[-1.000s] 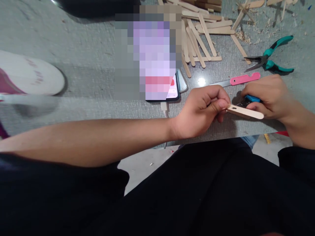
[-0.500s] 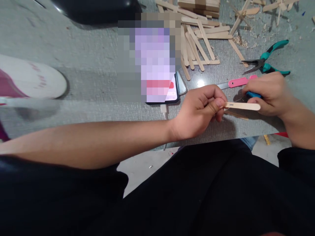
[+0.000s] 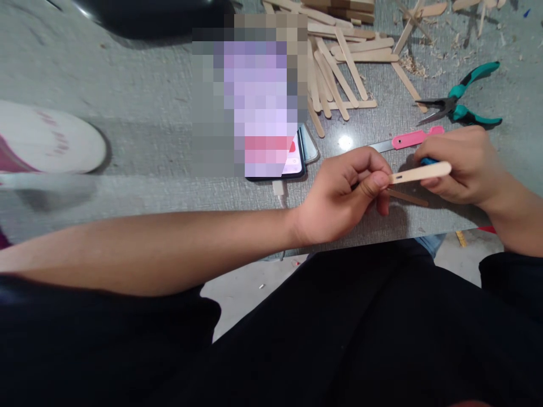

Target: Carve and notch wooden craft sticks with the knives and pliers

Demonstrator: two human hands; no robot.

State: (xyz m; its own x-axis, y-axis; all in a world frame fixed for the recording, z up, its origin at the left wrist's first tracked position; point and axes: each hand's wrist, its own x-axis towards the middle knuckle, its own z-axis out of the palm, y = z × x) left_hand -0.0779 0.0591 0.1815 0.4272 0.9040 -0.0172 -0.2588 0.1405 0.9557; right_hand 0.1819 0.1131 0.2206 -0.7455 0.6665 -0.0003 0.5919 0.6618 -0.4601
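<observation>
My left hand (image 3: 343, 195) is closed, pinching one end of a flat wooden stick (image 3: 419, 172) with a small slot near the held end. The stick points right and tilts slightly up over the grey table (image 3: 148, 141). My right hand (image 3: 460, 164) is curled around a small blue-handled tool (image 3: 428, 161), mostly hidden behind the stick and fingers. A second stick's thin edge (image 3: 407, 197) lies on the table below the held one.
A pink-handled knife (image 3: 409, 139) lies just behind my hands. Teal pliers (image 3: 460, 103) rest at the far right. A heap of wooden sticks (image 3: 339, 68) and shavings sit at the back. A phone (image 3: 275, 147) with a cable lies mid-table; a white object (image 3: 51, 138) is at the left.
The held stick has lifted off the table and turned from tilting down-right to level, then slightly up. My right hand with the blue tool has stayed close behind it.
</observation>
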